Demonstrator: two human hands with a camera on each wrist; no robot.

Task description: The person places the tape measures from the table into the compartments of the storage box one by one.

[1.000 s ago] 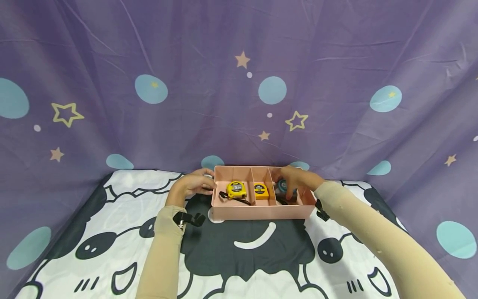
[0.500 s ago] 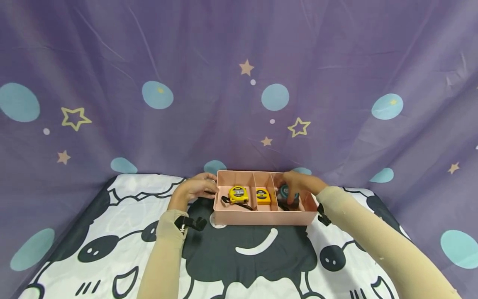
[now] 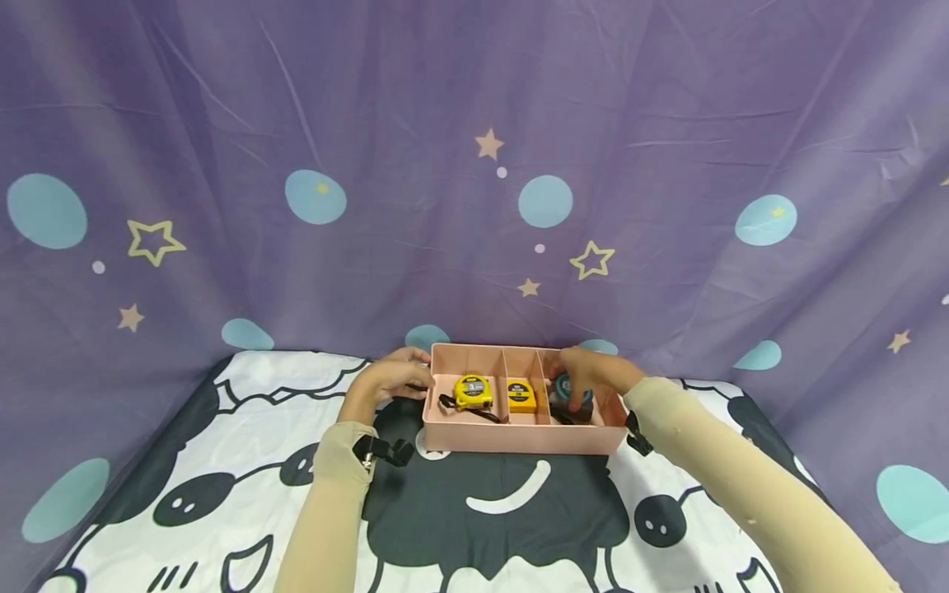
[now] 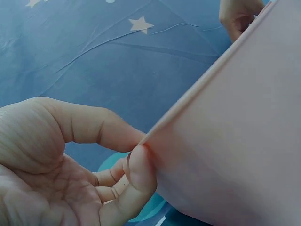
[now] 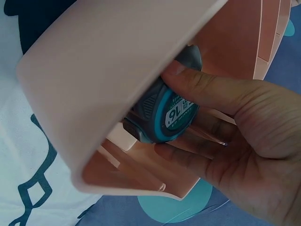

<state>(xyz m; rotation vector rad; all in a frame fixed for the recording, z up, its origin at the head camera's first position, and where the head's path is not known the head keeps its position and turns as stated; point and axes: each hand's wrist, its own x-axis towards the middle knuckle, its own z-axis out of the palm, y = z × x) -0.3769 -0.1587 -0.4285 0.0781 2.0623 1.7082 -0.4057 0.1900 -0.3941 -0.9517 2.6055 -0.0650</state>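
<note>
A pink divided box (image 3: 519, 439) sits on the cloth near the purple backdrop. My left hand (image 3: 385, 379) pinches its left end wall between thumb and fingers, seen close up in the left wrist view. Inside the right-hand compartment, my right hand (image 3: 596, 371) grips a black and teal tape measure (image 5: 174, 110) by its sides, thumb on one face and fingers around the other. A yellow tape measure (image 3: 473, 390) with a black strap lies in the left compartment. The narrow middle compartment holds a smaller yellow-orange tape measure (image 3: 521, 397).
Thin pink dividers (image 3: 543, 387) separate the compartments. A white and dark cartoon-print cloth (image 3: 489, 501) covers the surface. The purple curtain (image 3: 415, 148) hangs directly behind the box. A small black device (image 3: 381, 450) is strapped at the left wrist.
The head view has tilted, so the whole scene sits lower. Both hands keep their places on the box and tape measure, with only slight finger movement at the right.
</note>
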